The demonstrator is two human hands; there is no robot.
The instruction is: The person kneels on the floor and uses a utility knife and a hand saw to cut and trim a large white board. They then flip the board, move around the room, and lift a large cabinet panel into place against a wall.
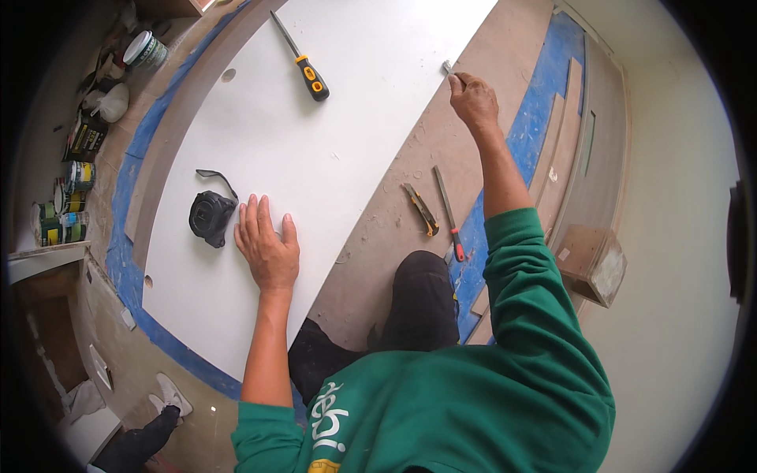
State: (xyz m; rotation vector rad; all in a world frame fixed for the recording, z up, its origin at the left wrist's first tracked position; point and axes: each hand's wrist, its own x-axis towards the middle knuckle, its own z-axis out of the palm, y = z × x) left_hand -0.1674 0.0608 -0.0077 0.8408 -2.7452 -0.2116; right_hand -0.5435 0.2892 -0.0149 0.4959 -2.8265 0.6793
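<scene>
Up top, right hand (473,98) fingers pinching small metal tool (447,67), at white panel (315,158) edge

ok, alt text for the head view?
A person kneels over a white panel, left hand flat on it beside a black tape measure, right hand pinching a small tool at its edge. A screwdriver lies on it.

Even, soft daylight is seen throughout; shadows are faint, the white panel (315,150) is rendered bright without glare, and straight edges are bent towards the dark fisheye rim.
</scene>
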